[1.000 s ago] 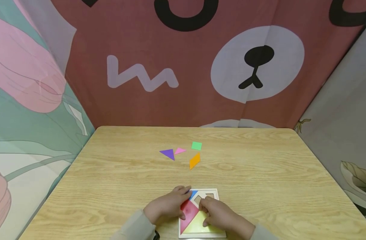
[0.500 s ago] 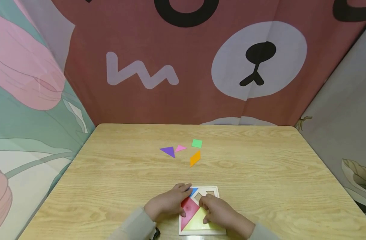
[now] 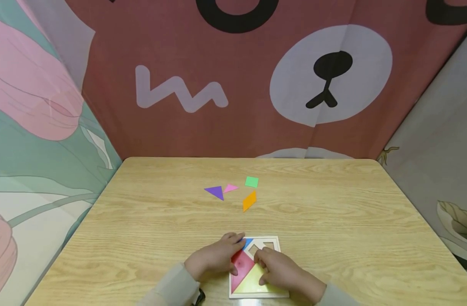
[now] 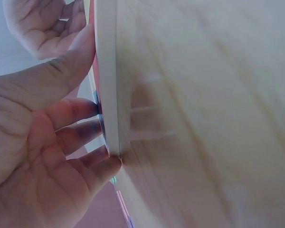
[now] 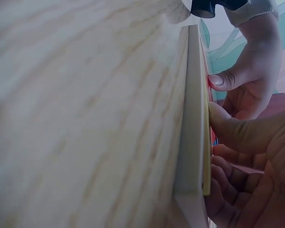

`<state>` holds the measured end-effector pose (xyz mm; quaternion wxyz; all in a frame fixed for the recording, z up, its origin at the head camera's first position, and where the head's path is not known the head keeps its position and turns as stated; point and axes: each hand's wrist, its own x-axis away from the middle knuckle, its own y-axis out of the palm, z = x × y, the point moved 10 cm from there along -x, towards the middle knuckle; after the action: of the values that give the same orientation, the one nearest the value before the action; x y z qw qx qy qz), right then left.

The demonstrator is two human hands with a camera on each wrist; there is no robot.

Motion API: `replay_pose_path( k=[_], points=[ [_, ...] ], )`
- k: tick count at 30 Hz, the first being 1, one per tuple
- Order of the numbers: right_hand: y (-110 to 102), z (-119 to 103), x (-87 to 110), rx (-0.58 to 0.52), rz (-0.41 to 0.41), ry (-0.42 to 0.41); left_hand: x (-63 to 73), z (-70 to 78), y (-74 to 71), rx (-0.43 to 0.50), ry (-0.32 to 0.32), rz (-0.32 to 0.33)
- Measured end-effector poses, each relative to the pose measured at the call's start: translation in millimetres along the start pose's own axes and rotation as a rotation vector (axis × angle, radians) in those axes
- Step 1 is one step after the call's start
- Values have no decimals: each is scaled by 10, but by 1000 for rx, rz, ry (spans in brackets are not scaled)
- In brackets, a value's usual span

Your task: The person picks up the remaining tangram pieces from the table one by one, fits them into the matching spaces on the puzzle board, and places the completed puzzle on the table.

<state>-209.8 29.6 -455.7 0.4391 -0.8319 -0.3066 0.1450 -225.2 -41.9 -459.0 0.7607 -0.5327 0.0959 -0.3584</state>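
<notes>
A wooden tangram tray (image 3: 252, 296) lies flat near me in the head view. In it sit a large red triangle (image 3: 240, 267), a large yellow triangle (image 3: 249, 284) and a partly covered blue triangle (image 3: 247, 243). My left hand (image 3: 217, 257) rests on the left side, its thumb on the red piece, fingers spread over the blue corner; the left wrist view has the little finger at the tray's edge. My right hand (image 3: 279, 271) holds the yellow triangle between thumb and curled fingers. In the right wrist view that yellow edge (image 5: 206, 171) stands slightly above the rim.
Farther back on the wooden table (image 3: 141, 204) lie a purple triangle (image 3: 216, 192), a small pink triangle (image 3: 230, 188), a green square (image 3: 252, 182) and an orange parallelogram (image 3: 250, 201). A bear-print curtain (image 3: 233, 131) hangs behind the table.
The head view has tilted slightly, so everything shifts a little upward. Both hands keep their places on the tray, and the loose pieces stay where they were.
</notes>
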Motion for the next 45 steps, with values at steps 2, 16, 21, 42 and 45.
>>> replay_pose_path(
  k=[2, 16, 21, 42, 45],
  points=[
    [2, -5, -3, 14, -1, 4, 0, -5, -2, 2, -4, -3],
    [22, -20, -5, 24, -5, 13, 1, -8, -8, 14, -2, 2],
    [26, -11, -11, -6, -18, 13, -1, -23, 10, 36, -19, -7],
    [-139, 118, -211, -229, -71, -25, -43, -47, 47, -23, 2, -17],
    [-169, 172, -243, -281, -60, -23, -41, -39, 47, -29, 6, -16]
  ],
)
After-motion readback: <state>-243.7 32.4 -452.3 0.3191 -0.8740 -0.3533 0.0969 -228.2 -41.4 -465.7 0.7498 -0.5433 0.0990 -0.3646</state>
